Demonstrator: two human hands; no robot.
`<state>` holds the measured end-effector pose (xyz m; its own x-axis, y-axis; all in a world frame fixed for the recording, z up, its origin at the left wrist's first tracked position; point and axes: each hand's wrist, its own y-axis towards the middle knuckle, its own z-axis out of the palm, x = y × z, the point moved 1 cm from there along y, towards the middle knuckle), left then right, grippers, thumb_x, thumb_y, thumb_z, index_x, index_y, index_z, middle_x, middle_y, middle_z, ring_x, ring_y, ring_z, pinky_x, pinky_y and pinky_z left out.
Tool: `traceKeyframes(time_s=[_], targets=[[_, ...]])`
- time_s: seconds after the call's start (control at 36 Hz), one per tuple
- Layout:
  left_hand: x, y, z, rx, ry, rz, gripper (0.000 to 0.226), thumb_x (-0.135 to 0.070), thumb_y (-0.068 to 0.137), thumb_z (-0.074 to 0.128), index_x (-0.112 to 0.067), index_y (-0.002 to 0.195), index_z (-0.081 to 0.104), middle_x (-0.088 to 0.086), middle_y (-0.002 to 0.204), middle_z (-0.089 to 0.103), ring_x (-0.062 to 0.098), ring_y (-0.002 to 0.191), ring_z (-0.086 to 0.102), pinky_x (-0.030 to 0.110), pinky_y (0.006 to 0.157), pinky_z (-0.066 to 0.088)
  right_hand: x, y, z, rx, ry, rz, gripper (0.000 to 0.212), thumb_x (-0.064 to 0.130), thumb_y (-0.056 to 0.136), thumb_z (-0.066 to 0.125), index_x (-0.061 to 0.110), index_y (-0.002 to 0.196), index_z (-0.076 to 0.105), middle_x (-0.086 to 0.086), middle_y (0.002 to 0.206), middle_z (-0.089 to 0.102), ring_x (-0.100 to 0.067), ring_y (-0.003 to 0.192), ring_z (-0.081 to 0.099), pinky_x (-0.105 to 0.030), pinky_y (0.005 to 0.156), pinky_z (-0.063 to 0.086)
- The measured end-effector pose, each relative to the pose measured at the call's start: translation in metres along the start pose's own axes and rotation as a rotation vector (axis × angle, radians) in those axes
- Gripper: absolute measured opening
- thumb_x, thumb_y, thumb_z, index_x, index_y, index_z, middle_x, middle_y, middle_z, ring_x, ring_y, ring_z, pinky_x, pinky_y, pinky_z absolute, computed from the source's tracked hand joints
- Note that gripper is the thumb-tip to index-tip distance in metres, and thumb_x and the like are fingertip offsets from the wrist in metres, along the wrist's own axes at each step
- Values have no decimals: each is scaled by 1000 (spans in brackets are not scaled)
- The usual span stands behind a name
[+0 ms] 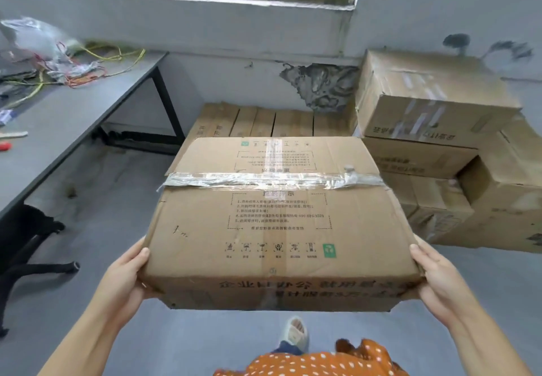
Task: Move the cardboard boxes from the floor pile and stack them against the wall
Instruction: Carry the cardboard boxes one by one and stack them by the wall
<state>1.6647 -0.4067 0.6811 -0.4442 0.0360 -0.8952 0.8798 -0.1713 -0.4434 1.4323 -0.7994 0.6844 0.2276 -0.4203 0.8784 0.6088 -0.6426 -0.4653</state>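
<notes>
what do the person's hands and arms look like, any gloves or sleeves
Both are bare: no gloves, rings, watch or sleeves show on the left hand or the right hand, and the forearms are uncovered to the frame edge. The nails are short and plain. The only clothing in view is an orange garment with white dots.

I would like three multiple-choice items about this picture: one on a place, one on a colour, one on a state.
1. Where is the stack of boxes?
A. right, by the wall
B. on the table
C. under the window

2. What colour is the table top?
A. white
B. grey
C. green

3. How is the carried box?
A. open
B. flattened
C. taped shut

Answers:
1 A, the stack stands at the right wall.
2 B, the top is grey.
3 C, clear tape crosses its closed flaps, while the left hand and right hand hold its sides.
</notes>
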Motion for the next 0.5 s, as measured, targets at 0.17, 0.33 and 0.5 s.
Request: traceKeyframes(time_s=[0.17,0.33,0.5], targets=[[-36,74,56,-3,-4,-13,37,-11,104,31,-28,129,52,-6,103,66,25,84,59,47,69,46,50,81,15,-21,30,20,33,11,103,33,24,118,60,12,102,72,-1,84,69,-22,71,57],[-66,155,98,26,16,-52,38,-13,103,32,-27,134,51,-7,104,66,25,84,58,46,71,43,84,158,34,-64,56,31,38,8,103,32,17,136,48,13,87,74,0,81,69,-20,75,56],[-98,258,134,55,-5,-98,38,-13,103,34,-25,137,48,-2,110,64,23,85,57,46,72,45,107,248,66,-111,73,42,38,6,102,33,13,135,50,12,85,75,1,76,69,-18,65,56]])
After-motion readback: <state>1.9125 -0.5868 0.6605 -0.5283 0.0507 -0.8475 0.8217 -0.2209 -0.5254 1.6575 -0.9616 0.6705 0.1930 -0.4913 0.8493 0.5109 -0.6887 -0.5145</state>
